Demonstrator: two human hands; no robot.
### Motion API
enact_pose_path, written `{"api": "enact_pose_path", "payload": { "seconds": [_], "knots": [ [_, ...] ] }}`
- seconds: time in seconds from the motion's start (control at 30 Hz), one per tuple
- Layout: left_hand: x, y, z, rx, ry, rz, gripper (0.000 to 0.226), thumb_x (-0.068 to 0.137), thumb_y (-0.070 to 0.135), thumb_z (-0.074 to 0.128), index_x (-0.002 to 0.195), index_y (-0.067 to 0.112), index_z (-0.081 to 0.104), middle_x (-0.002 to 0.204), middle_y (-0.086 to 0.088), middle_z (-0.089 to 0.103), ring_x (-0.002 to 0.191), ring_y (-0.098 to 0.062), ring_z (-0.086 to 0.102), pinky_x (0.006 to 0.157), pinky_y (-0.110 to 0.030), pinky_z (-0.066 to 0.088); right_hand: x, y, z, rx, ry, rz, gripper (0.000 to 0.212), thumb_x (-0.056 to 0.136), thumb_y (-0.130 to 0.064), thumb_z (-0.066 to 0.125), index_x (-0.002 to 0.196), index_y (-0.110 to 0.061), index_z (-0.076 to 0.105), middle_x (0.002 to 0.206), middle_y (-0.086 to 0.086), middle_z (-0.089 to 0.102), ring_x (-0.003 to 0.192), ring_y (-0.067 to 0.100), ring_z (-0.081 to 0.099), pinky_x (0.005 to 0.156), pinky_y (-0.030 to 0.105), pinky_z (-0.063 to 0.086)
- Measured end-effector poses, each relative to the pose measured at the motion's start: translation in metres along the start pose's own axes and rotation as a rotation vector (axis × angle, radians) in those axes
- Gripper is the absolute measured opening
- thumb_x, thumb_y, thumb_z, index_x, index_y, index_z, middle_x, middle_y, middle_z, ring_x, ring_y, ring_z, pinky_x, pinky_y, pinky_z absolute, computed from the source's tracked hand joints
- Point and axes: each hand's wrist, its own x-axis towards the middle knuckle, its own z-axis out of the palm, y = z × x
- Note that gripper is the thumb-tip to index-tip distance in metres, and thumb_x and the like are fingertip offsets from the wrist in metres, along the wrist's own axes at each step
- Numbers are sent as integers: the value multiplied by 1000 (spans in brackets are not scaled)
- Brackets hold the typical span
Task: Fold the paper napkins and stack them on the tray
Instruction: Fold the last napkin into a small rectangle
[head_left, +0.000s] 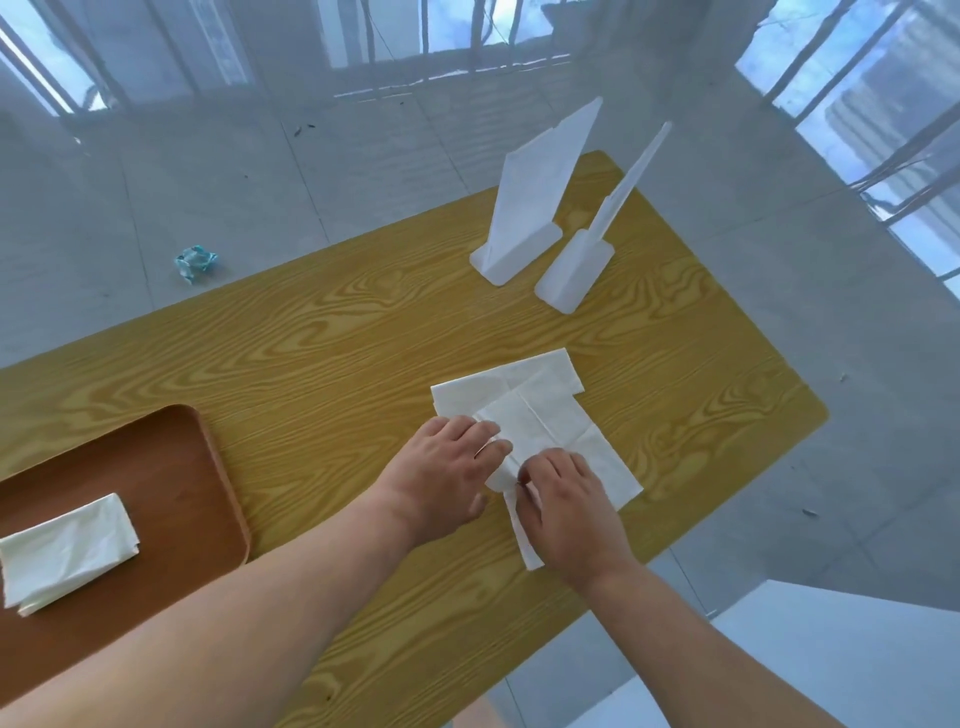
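White paper napkins (545, 415) lie overlapping on the wooden table (322, 353), right of centre. My left hand (447, 473) rests flat on the left edge of the upper napkin, fingers pressing it down. My right hand (566, 512) pinches a folded edge of the same napkin near its lower left part. A brown tray (171, 467) sits at the table's left and holds a stack of folded napkins (67, 553).
Two white plastic napkin holders (524, 244) (576, 270) stand at the far right of the table; the left one holds napkins. A crumpled blue-white wrapper (195, 262) lies on the tiled floor beyond the table. A white surface (841, 644) is at lower right.
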Motion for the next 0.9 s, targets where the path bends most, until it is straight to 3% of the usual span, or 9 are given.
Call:
{"api": "enact_pose_path", "payload": {
  "seconds": [0.13, 0.27, 0.4, 0.47, 0.57, 0.67, 0.8, 0.9],
  "knots": [
    [-13, -12, -13, -17, 119, 44, 20, 91, 26, 49, 100, 20, 66, 97, 1, 68, 90, -24, 64, 83, -41, 52, 13, -19, -2, 80, -16, -134, 9, 103, -22, 54, 96, -17, 57, 96, -5, 58, 90, 16, 52, 82, 36, 49],
    [-36, -38, -27, 28, 186, -41, 8, 79, 19, 68, 76, 19, 61, 69, 2, 61, 65, -25, 59, 64, -39, 51, 33, -51, 5, 95, 49, -193, 12, 100, -23, 58, 103, -12, 60, 103, 1, 61, 95, 24, 55, 86, 42, 50],
    [-65, -60, -36, 28, 232, -285, 17, 70, 18, 78, 74, 16, 61, 65, 0, 59, 61, -28, 58, 61, -38, 46, 44, -86, 19, 41, 24, -209, 67, 83, -54, 67, 135, -13, 52, 132, 5, 56, 119, 28, 51, 101, 41, 44],
    [-81, -66, -39, 13, 255, -384, 19, 68, 18, 80, 73, 14, 62, 64, 0, 59, 61, -30, 59, 61, -39, 46, 47, -103, 31, -70, -47, -224, 83, 80, -51, 72, 148, -15, 41, 145, 8, 48, 132, 32, 45, 109, 47, 41],
    [-107, -73, -36, 15, 265, -452, 18, 69, 19, 79, 74, 14, 62, 63, 0, 58, 61, -29, 58, 62, -41, 47, 54, -119, 46, -212, -144, -198, 77, 88, -26, 63, 156, -20, 27, 155, 9, 38, 144, 35, 35, 116, 50, 33],
    [-135, -77, -26, 26, 221, -470, 17, 70, 21, 78, 75, 15, 63, 65, -1, 59, 61, -29, 58, 62, -40, 48, 58, -123, 51, -187, -157, -170, 64, 89, -14, 46, 152, -20, 37, 152, 6, 44, 142, 32, 37, 116, 46, 33],
    [-165, -79, -10, 38, 168, -521, 14, 70, 14, 77, 78, 14, 65, 75, -3, 63, 69, -29, 59, 60, -40, 47, 57, -122, 54, -165, -296, -237, 66, 89, -15, 41, 155, -24, 35, 159, 1, 39, 150, 25, 27, 123, 42, 24],
    [-178, -83, 0, -40, 182, -672, 21, 77, 20, 76, 96, 17, 67, 93, -2, 63, 82, -26, 59, 67, -40, 49, 48, -120, 56, -204, -390, -298, 77, 87, -40, 46, 159, -28, 20, 169, 5, 20, 157, 26, 9, 128, 42, 8]
  ]
}}
